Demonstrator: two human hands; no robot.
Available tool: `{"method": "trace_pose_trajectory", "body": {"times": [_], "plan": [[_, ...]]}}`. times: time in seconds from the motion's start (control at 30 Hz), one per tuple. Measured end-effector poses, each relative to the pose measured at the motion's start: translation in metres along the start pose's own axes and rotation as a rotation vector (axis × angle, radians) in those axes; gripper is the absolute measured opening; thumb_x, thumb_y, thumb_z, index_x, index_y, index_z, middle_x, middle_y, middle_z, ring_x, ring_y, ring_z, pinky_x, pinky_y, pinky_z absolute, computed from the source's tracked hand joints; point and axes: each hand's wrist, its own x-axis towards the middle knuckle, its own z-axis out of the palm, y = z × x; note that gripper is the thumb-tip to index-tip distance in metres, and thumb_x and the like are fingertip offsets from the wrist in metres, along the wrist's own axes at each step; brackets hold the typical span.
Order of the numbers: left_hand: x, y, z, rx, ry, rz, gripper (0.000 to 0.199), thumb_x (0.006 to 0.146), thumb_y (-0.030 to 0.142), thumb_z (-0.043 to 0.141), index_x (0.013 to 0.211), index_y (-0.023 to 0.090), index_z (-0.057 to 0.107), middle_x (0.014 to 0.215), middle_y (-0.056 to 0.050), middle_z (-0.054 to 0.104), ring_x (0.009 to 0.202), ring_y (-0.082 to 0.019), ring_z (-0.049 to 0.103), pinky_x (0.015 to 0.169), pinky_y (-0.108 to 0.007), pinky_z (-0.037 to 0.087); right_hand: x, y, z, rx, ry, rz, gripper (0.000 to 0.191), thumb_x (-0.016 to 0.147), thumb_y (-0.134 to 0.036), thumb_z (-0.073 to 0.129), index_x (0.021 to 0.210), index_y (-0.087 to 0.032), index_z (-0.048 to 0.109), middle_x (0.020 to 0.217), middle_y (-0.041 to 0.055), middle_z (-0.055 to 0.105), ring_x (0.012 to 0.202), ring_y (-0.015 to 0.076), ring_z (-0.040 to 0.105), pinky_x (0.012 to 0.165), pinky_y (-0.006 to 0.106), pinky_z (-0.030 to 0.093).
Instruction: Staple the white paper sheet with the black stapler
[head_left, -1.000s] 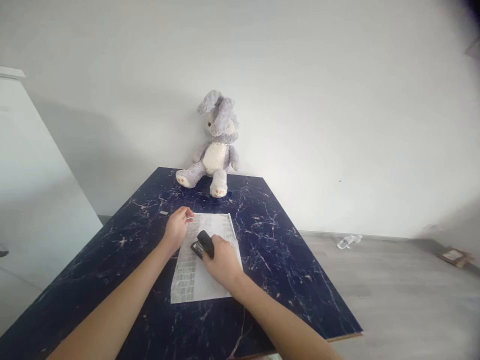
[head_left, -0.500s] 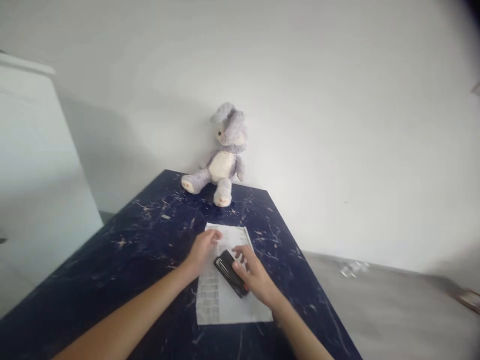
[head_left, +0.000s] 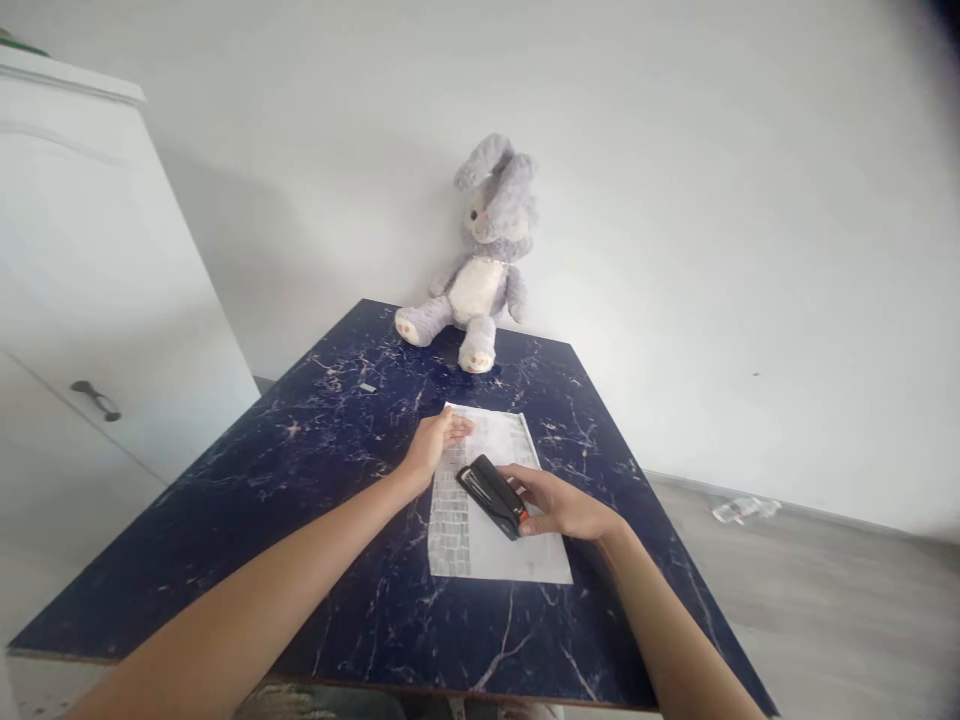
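A black stapler point(head_left: 491, 495) with a bit of red at its near end is tilted over a white paper sheet point(head_left: 510, 550) with a grey brick pattern down its left side. My right hand point(head_left: 559, 503) holds the stapler from the right, thumb at the red part and fingers behind it. At the sheet's upper left edge rests my left hand point(head_left: 437, 443), fingers stretched out over the paper and nothing gripped in it. The sheet lies on a dark blue marbled table point(head_left: 360, 600).
A grey plush rabbit point(head_left: 476, 290) sits at the table's far edge against the wall. A small pale piece point(head_left: 367, 388) lies left of the sheet. The white cabinet point(head_left: 97, 250) stands at left; clear plastic point(head_left: 746, 510) lies on the floor at right.
The whole view has shifted, with the table and rabbit higher and further right. My right hand has moved to the stapler's near end and closed on it. My left hand stays by the sheet's edge.
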Motion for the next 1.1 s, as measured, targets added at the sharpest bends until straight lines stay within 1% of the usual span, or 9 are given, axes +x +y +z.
{"method": "trace_pose_trajectory", "body": {"times": [0.2,0.4,0.5,0.6,0.67,0.77,0.87,1.0,1.1], "plan": [[-0.006,0.004,0.001,0.038,-0.036,0.003,0.064,0.086,0.070,0.054,0.080,0.011,0.078,0.093,-0.019,0.078,0.092,-0.030,0.073,0.091,-0.040,0.052,0.000,0.001,0.005,0.125,-0.011,0.008,0.083,0.073,-0.045,0.086,0.145,-0.023,0.051,0.122,0.0086,0.063,0.107,0.0273,0.057,0.093,0.040,0.048],[-0.002,0.003,-0.002,0.004,-0.028,-0.002,0.066,0.083,0.073,0.056,0.078,0.010,0.077,0.090,-0.019,0.077,0.089,-0.030,0.073,0.089,-0.041,0.053,-0.002,0.001,0.005,0.013,0.023,0.031,0.073,0.074,-0.046,0.084,0.136,-0.022,0.056,0.113,0.0070,0.064,0.094,0.0234,0.059,0.082,0.035,0.048],[-0.002,0.004,-0.002,-0.024,-0.025,-0.023,0.068,0.081,0.074,0.056,0.077,0.010,0.077,0.089,-0.020,0.077,0.087,-0.030,0.073,0.088,-0.041,0.053,0.004,-0.005,0.015,-0.172,0.138,-0.028,0.061,0.078,-0.043,0.079,0.131,-0.023,0.057,0.118,0.0075,0.062,0.098,0.0239,0.058,0.086,0.036,0.048],[-0.003,0.005,-0.001,-0.072,-0.029,-0.031,0.066,0.082,0.072,0.058,0.077,0.009,0.076,0.088,-0.020,0.077,0.088,-0.030,0.073,0.089,-0.040,0.053,0.015,-0.009,0.033,-0.385,0.307,-0.090,0.039,0.080,-0.025,0.072,0.117,-0.022,0.060,0.111,0.0054,0.061,0.098,0.0230,0.057,0.088,0.037,0.048],[-0.003,0.007,-0.001,-0.122,-0.007,-0.038,0.062,0.085,0.068,0.058,0.077,0.009,0.075,0.089,-0.020,0.076,0.090,-0.029,0.073,0.091,-0.040,0.053,0.022,-0.011,0.045,-0.478,0.383,-0.123,0.031,0.078,-0.011,0.062,0.107,-0.021,0.060,0.102,0.0039,0.060,0.093,0.0215,0.059,0.086,0.036,0.050],[-0.002,0.011,-0.002,-0.252,0.035,-0.092,0.050,0.091,0.058,0.057,0.080,0.011,0.072,0.097,-0.019,0.076,0.095,-0.028,0.073,0.094,-0.039,0.052,0.028,-0.014,0.055,-0.612,0.489,-0.196,0.043,0.076,-0.001,0.049,0.113,-0.021,0.058,0.108,0.0064,0.061,0.098,0.0223,0.061,0.087,0.037,0.053],[-0.002,0.015,-0.004,-0.403,-0.024,-0.184,0.042,0.097,0.051,0.054,0.086,0.014,0.070,0.108,-0.018,0.074,0.102,-0.027,0.071,0.095,-0.038,0.052,0.035,-0.016,0.059,-0.946,0.628,-0.263,0.060,0.081,0.003,0.043,0.134,-0.023,0.052,0.126,0.0123,0.060,0.116,0.0284,0.059,0.091,0.043,0.056],[-0.004,0.015,-0.007,-0.505,-0.155,-0.240,0.040,0.097,0.050,0.056,0.095,0.012,0.070,0.113,-0.018,0.072,0.093,-0.023,0.071,0.083,-0.034,0.056,0.052,-0.016,0.061,-1.418,0.608,-0.373,0.059,0.092,0.001,0.042,0.147,-0.020,0.045,0.138,0.0169,0.059,0.136,0.0367,0.049,0.099,0.054,0.051],[-0.003,0.011,-0.009,-0.477,-0.141,-0.217,0.027,0.095,0.036,0.062,0.095,0.011,0.071,0.107,-0.016,0.074,0.085,-0.020,0.070,0.072,-0.030,0.055,0.063,-0.013,0.058,-1.547,0.550,-0.430,0.058,0.094,0.001,0.039,0.147,-0.020,0.045,0.138,0.0155,0.060,0.137,0.0355,0.049,0.099,0.053,0.052]]}}
